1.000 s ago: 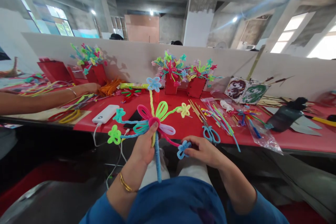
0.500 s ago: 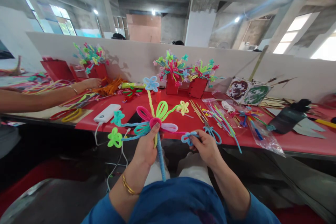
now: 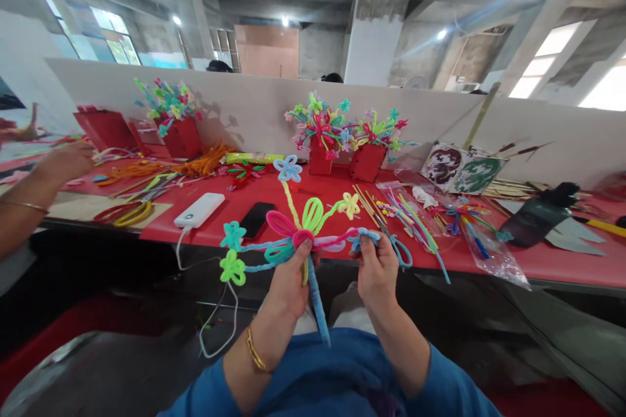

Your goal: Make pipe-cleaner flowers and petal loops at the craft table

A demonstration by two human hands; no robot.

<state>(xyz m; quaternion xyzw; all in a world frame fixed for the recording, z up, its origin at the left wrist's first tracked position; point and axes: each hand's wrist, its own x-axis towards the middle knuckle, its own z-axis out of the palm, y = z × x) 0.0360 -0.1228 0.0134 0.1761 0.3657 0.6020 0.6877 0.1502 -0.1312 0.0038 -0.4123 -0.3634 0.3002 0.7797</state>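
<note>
My left hand (image 3: 289,281) is closed around the blue stem of a pipe-cleaner flower bouquet (image 3: 293,234), held upright above my lap. Pink, green, teal and yellow loops fan out from its centre. My right hand (image 3: 375,268) pinches a small blue pipe-cleaner flower (image 3: 364,238) on a pink stalk at the bouquet's right side, just in front of the red table (image 3: 538,260).
On the table lie blue scissors (image 3: 398,249), a black phone (image 3: 257,218), a white power bank (image 3: 199,210) with a hanging cable, bags of pipe cleaners (image 3: 440,218) and red boxes of finished flowers (image 3: 342,137). Another person's hand (image 3: 63,161) hovers over the table at far left.
My right hand rose from my lap and carried the blue flower up beside the bouquet. The bouquet shifted slightly right. The other person's arm drew back to the left.
</note>
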